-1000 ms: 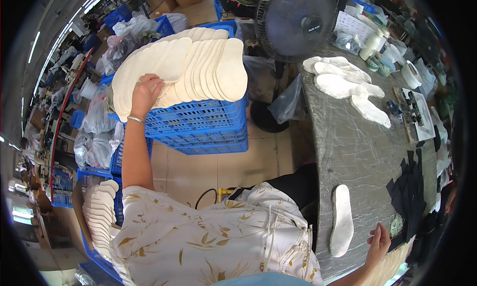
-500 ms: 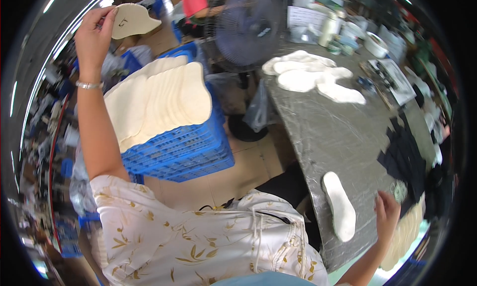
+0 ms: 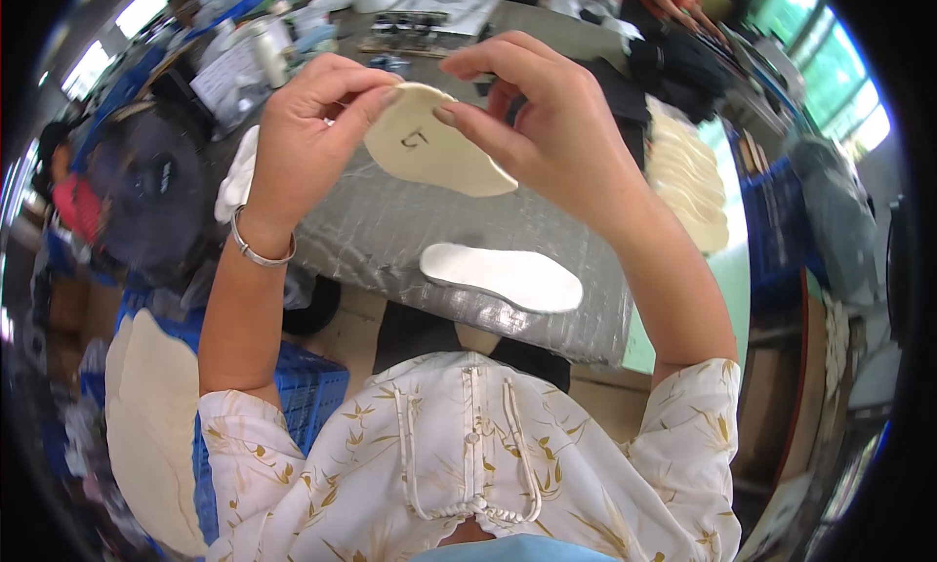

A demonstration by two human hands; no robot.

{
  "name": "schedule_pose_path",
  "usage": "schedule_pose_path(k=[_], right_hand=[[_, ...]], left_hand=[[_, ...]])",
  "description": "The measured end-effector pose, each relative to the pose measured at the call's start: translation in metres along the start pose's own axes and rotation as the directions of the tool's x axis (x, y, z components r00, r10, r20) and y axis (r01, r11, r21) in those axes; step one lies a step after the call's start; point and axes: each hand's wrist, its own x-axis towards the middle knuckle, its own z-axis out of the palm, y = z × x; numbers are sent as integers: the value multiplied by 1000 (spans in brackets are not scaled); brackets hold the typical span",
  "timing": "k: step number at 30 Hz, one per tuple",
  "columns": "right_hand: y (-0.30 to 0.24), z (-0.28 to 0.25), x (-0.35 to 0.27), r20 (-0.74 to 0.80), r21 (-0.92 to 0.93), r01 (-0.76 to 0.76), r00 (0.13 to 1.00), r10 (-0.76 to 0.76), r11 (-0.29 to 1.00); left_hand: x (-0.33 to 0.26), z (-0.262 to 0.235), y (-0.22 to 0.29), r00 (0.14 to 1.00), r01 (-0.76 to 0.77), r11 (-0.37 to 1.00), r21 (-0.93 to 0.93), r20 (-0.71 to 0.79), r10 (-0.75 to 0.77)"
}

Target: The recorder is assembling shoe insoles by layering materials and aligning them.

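Observation:
A cream insole (image 3: 429,152) with a dark handwritten mark is raised over the grey-covered table (image 3: 361,235). My left hand (image 3: 317,123) pinches its upper left edge between thumb and fingers. On the other side, my right hand (image 3: 556,127) is at the insole's upper right edge, its thumb tip against or just over the edge and its fingers apart from the thumb. Below both hands, a white insole (image 3: 503,277) lies flat near the table's front edge.
Cream insoles (image 3: 151,425) top a blue crate (image 3: 317,386) at left; more cream insoles (image 3: 683,176) lie in an overlapping row at right. A fan (image 3: 146,186) stands far left. Black cloth (image 3: 673,59) and another person's hand (image 3: 673,0) are at the back.
My left hand has brought the cream insole from above the crate to over the table. My right hand has risen from the tabletop to meet it. The view has swung right.

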Motion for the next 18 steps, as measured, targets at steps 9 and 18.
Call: schedule_pose_path(k=[9, 18], right_hand=[[3, -65, -29, 129, 35, -403, 909, 395, 915], [59, -72, -126, -99, 600, -448, 781, 617, 663]], left_hand=[[-1, 83, -25, 986, 0, 895, -446, 150, 75], [-166, 91, -106, 513, 789, 49, -612, 614, -599]])
